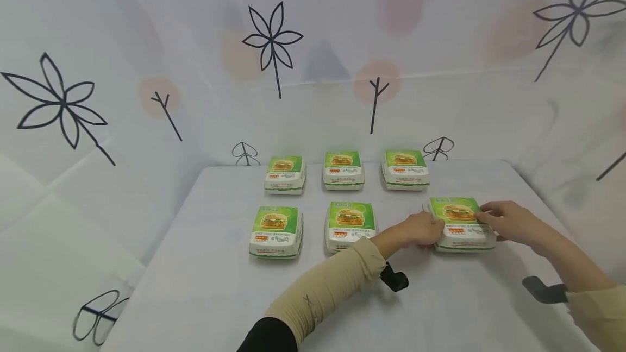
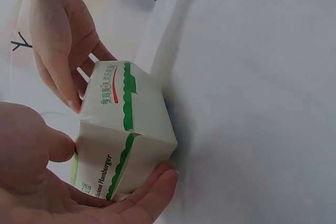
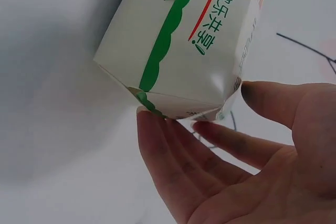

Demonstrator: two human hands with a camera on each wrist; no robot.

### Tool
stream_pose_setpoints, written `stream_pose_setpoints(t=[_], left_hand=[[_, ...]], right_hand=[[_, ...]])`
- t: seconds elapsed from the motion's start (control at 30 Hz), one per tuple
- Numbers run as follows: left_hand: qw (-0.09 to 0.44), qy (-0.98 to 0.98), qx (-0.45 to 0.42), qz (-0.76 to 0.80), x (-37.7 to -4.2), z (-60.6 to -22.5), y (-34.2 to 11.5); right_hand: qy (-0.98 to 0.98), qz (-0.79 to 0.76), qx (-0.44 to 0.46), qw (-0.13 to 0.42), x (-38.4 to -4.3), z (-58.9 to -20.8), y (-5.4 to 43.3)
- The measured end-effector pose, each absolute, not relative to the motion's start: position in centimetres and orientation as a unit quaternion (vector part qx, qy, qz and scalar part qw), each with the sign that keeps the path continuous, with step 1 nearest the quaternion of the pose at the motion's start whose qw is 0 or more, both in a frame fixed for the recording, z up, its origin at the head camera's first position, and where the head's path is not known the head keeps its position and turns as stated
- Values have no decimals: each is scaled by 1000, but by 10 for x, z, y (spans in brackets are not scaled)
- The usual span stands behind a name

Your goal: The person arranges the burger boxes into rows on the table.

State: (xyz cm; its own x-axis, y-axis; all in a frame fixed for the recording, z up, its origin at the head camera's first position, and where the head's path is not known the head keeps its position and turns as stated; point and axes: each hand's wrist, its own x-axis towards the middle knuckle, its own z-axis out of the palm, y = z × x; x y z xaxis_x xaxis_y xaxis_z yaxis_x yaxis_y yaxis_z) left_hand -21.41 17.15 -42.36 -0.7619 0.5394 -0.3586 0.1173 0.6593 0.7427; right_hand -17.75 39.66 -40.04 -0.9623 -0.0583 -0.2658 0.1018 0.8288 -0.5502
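Note:
A green and white hamburger box (image 1: 462, 224) with a burger picture on its lid is at the front right of the table, between both hands. My left hand (image 1: 423, 228) holds its left side; in the left wrist view the thumb is at the lid's edge and the fingers (image 2: 157, 187) lie along the side wall. From the right, my right hand (image 1: 513, 222) grips the box, thumb at the lid's edge and fingertips (image 3: 149, 121) at the lower corner. The box (image 3: 173, 40) shows a green wavy band and red stroke on its front. Its far side is hidden.
Beside it in the front row are a middle box (image 1: 351, 221), partly covered by my left forearm, and a left box (image 1: 276, 232). Behind stand three matching boxes, left (image 1: 286, 175), middle (image 1: 343, 170) and right (image 1: 405, 170). A patterned cloth (image 1: 318, 118) hangs behind the white table (image 1: 205, 287).

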Motion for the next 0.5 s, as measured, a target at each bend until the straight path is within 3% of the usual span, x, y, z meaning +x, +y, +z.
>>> stream_pose_setpoints(t=[0.5], left_hand=[[259, 899, 179, 304, -218, -412, 141]], right_hand=[[945, -293, 1, 142, -187, -394, 352]])
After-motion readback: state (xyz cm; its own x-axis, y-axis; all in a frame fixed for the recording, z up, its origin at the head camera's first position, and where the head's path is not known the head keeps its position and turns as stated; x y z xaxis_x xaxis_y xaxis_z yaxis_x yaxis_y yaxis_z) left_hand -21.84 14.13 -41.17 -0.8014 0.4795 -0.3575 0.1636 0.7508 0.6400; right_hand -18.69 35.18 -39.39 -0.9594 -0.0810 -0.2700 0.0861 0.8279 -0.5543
